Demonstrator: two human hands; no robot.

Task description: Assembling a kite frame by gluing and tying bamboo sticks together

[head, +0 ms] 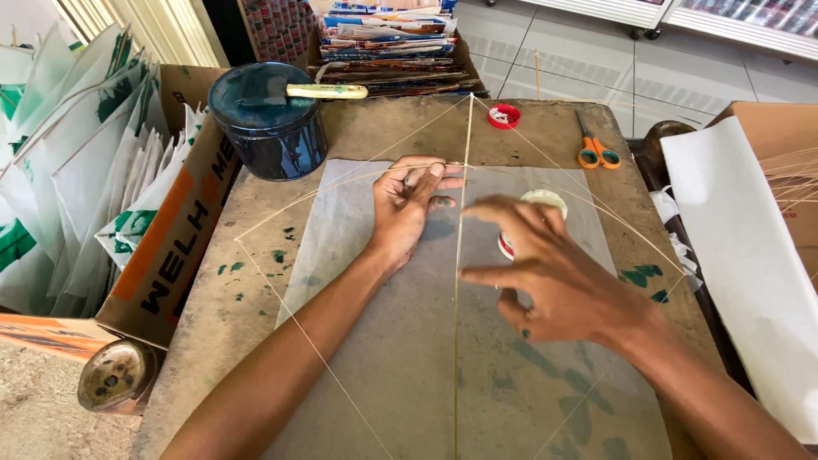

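Kite frame of thin sticks lies on translucent paper on counter. Left hand presses curved stick w/ fingers flat, grip apart; right hand hovers, fingers loosely apart, holding nothing.

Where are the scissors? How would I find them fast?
Start at the worn brown table where the thin paper sheet lies. Go to its far right corner, past the little red cap. The scissors lie flat there, closed, beyond the right hand; they alone have bright orange loop handles.
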